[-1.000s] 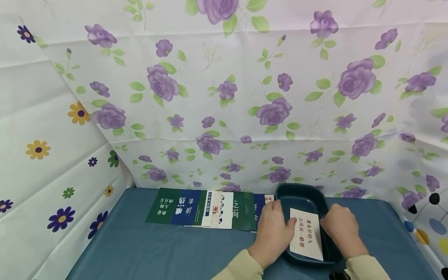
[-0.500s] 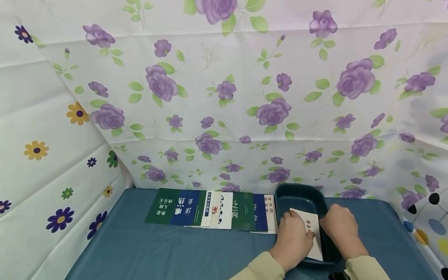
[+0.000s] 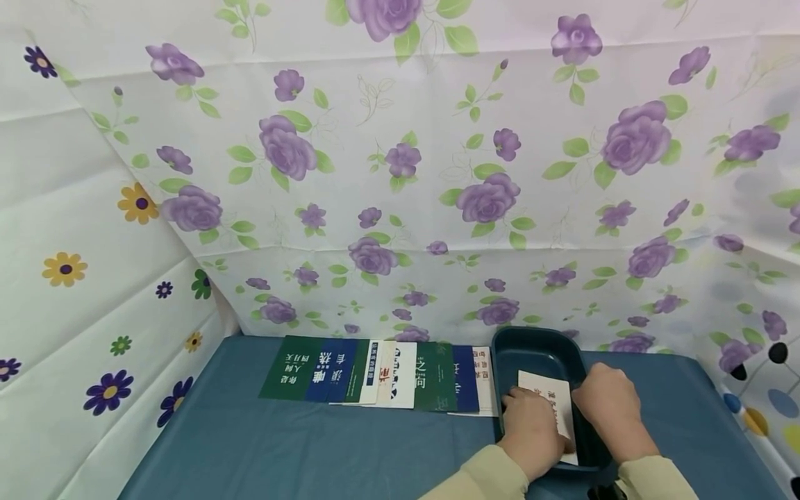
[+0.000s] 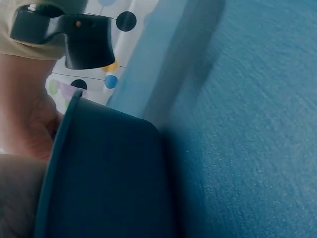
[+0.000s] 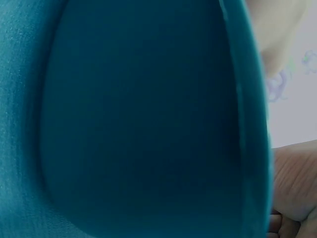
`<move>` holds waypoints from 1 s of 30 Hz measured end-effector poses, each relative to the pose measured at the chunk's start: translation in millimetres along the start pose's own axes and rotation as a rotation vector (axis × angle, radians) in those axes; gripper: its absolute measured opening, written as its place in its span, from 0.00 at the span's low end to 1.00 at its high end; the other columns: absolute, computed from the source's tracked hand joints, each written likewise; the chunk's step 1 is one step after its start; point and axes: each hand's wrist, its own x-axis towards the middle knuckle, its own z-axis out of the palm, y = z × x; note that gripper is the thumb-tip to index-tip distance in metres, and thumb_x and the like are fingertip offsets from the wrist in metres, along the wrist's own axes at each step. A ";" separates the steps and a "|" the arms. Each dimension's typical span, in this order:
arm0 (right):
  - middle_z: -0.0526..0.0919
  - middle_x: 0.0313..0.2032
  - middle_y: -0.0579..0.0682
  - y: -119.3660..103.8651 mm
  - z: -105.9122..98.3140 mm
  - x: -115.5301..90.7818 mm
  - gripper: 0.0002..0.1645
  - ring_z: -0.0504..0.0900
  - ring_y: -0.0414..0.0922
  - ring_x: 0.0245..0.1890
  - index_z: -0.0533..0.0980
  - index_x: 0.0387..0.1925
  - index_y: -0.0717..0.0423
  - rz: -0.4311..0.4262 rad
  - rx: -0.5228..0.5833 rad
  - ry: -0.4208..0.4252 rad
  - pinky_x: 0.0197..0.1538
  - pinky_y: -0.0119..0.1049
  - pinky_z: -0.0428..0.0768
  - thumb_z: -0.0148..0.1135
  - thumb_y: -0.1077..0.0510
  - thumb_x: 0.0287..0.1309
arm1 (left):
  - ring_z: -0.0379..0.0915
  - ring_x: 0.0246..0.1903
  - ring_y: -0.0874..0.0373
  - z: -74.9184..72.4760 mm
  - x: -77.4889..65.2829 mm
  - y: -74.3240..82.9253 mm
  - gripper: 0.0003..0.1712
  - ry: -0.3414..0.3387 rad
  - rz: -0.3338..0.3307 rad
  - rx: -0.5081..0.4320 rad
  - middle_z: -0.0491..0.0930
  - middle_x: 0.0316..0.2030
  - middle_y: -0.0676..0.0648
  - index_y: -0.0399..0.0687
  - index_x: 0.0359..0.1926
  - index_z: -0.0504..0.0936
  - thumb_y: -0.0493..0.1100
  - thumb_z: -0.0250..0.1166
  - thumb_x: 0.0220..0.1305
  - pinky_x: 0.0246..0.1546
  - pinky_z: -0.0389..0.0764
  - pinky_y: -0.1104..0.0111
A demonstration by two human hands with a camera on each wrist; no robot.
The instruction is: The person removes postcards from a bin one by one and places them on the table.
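Observation:
A white card [image 3: 542, 383] with red writing lies in a dark teal tray [image 3: 531, 357] at the right of the table. Over the card is my left hand [image 3: 531, 429], gripping it across its width; the fingers lie at its left side and the thumb near its lower right. My right hand [image 3: 607, 410] holds the tray's right rim with curled fingers. Both wrist views are mostly filled by the tray's outer wall [image 4: 109, 168]. Past the rim, the left wrist view catches part of the right hand [image 4: 27, 119]. Most of the card's writing is covered.
Left of the tray, a row of overlapping cards [image 3: 369, 371] in green, blue and white lies along the back of the blue-covered table [image 3: 300, 451]. Floral cloth [image 3: 400, 194] hangs behind and at both sides. A black strap mount [image 4: 89, 42] sits at the right wrist.
My left hand has moved right from the tray's left rim onto the card, then slightly lower. The right hand stays at the rim. Cards behind the left hand have come into view.

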 end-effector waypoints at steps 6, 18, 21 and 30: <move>0.74 0.19 0.53 -0.5 -0.4 -0.4 0.13 0.73 0.49 0.18 0.74 0.25 0.63 -0.015 -0.002 0.020 0.19 0.41 0.69 0.60 0.55 0.52 | 0.67 0.52 0.48 3.8 3.0 4.2 0.60 -0.011 -0.028 0.088 0.68 0.56 0.43 0.51 0.60 0.71 0.83 0.63 0.28 0.47 0.71 0.64; 0.75 0.20 0.54 -0.5 1.0 -0.8 0.13 0.73 0.49 0.19 0.75 0.25 0.63 -0.006 0.000 0.022 0.18 0.41 0.69 0.61 0.55 0.51 | 0.69 0.51 0.48 7.9 5.3 4.3 0.67 0.025 -0.070 0.044 0.65 0.58 0.41 0.42 0.62 0.67 0.79 0.69 0.24 0.42 0.73 0.68; 0.75 0.20 0.54 -0.4 1.3 -0.9 0.14 0.73 0.49 0.18 0.75 0.25 0.64 -0.010 -0.003 0.030 0.18 0.41 0.69 0.61 0.54 0.51 | 0.70 0.49 0.48 7.0 4.0 3.9 0.64 0.038 -0.073 0.020 0.67 0.55 0.41 0.43 0.60 0.70 0.78 0.70 0.23 0.40 0.74 0.68; 0.76 0.22 0.57 -0.4 1.3 1.4 0.16 0.73 0.50 0.19 0.75 0.29 0.67 -0.012 -0.013 0.044 0.19 0.42 0.71 0.61 0.54 0.51 | 0.69 0.30 0.55 6.3 -2.3 -1.4 0.51 0.172 -0.026 -0.086 0.64 0.40 0.44 0.41 0.56 0.68 0.65 0.74 0.34 0.27 0.74 0.70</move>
